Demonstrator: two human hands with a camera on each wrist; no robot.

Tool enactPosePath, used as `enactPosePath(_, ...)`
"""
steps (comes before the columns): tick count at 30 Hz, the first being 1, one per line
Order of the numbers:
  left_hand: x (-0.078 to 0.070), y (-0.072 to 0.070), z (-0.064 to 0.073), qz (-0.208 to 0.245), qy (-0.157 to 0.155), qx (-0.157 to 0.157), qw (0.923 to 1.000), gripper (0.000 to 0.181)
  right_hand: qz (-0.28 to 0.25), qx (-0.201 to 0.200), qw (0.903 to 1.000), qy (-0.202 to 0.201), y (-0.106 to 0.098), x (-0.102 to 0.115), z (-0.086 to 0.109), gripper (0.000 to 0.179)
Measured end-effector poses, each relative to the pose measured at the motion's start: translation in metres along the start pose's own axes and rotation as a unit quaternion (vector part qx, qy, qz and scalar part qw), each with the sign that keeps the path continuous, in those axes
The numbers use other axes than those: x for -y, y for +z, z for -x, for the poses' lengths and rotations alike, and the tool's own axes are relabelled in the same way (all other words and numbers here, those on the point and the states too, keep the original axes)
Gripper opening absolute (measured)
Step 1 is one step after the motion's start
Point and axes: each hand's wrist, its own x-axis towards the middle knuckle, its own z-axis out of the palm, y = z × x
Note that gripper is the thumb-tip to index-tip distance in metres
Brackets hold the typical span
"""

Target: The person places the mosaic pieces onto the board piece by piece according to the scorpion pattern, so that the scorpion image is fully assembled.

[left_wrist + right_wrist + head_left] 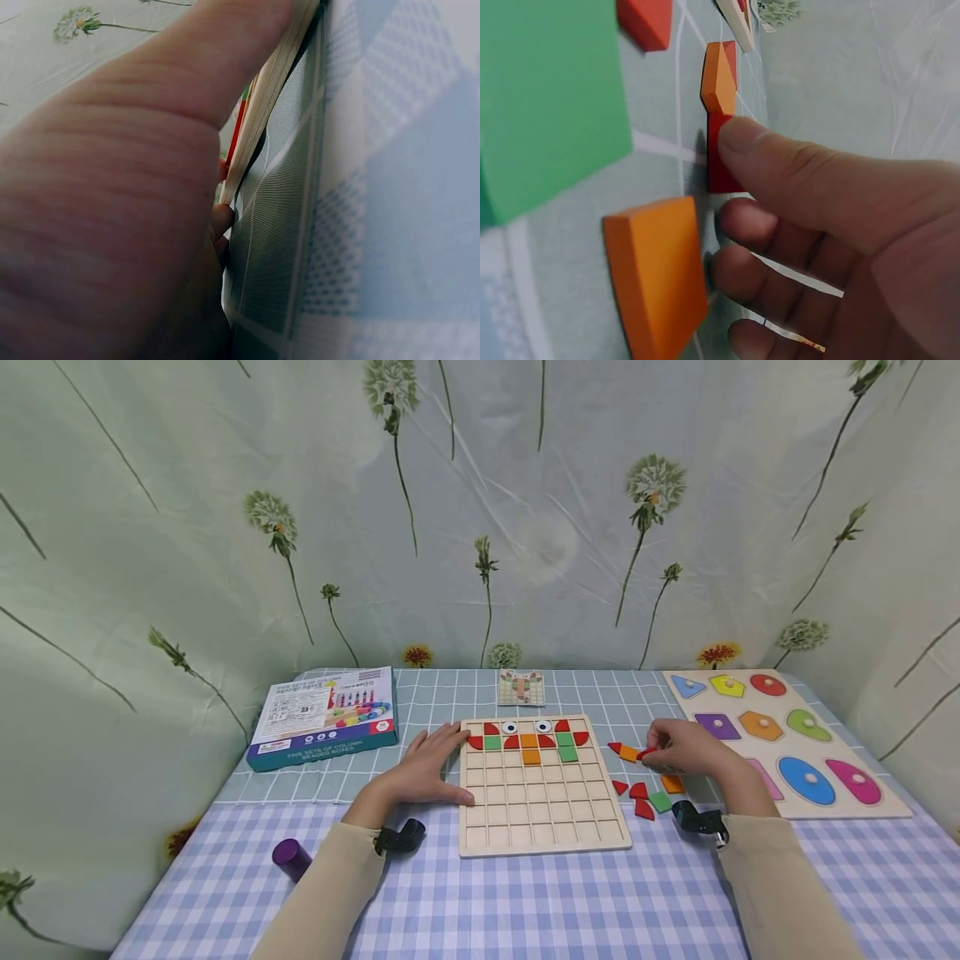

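A wooden grid board [525, 802] lies on the cloth, with red, green and orange pieces and two round eye pieces in its upper rows. My left hand [431, 770] rests along the board's left edge, fingers spread, the thumb at the rim. In the left wrist view the thumb [172, 90] covers much of the board's side. To the right of the board, my right hand [686, 747] pinches a red block [720, 154] between thumb and fingers, low over the cloth. An orange block [718, 79] sits right at its far end. Nearer lie another orange block [656, 277] and a green square [547, 105].
Several loose red pieces [638, 791] lie beside the board's right edge. A shape puzzle board with knobs [817, 760] is at the right, a boxed toy set [326, 718] at the back left. A small pattern card [521, 688] stands behind the board; a purple cylinder [291, 858] is near the left sleeve.
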Motion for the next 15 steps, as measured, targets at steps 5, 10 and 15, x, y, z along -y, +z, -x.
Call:
enactPosePath(5, 0.0015, 0.0012, -0.0006, -0.003, -0.001, 0.001, 1.0, 0.113, -0.001, -0.007, 1.0, -0.004, 0.0009, 0.0018, 0.0, 0.023)
enactPosePath(10, 0.0023, 0.0015, -0.0014, -0.005, -0.003, 0.001, 1.0, 0.114, -0.001, -0.006, 0.9999, -0.014, 0.0004, 0.0014, -0.0015, 0.02)
enactPosePath(15, 0.0025, 0.002, -0.0013, -0.005, -0.007, -0.001, 1.0, 0.114, 0.005, 0.007, 0.9997, -0.024, 0.0012, 0.0013, -0.0044, 0.016)
